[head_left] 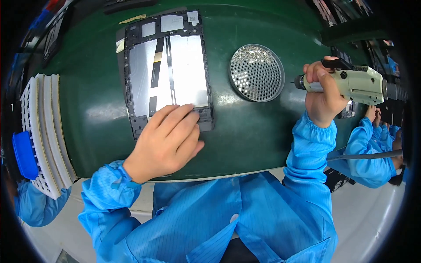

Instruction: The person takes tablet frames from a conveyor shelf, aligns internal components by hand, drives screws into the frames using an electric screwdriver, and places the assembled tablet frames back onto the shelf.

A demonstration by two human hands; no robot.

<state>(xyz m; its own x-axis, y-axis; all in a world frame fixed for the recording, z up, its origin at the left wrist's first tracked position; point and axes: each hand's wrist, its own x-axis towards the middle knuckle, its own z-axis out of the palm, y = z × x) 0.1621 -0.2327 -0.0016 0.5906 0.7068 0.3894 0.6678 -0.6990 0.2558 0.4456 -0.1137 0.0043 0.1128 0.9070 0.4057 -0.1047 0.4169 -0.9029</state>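
An opened tablet (189,65) with a black frame and silver panels lies on the green work surface, a little left of the middle. Over its lower edge rests my left hand (169,140), palm down, fingers stretched out and touching the frame. Whatever lies under the fingertips is hidden. My right hand (323,94) is wrapped round a pale green electric screwdriver (362,85), held level with its thin bit pointing left. Between the hands, nearer the screwdriver, sits a round metal dish (256,73) with a perforated plate and small shiny pieces, too small to name, on it.
White slotted trays (44,131) stand upright at the left, with a blue box (25,155) against them. Another person's blue sleeve (366,153) and hands show at the right. A grey cable (368,155) crosses there. Dark racks (335,13) stand at the far right.
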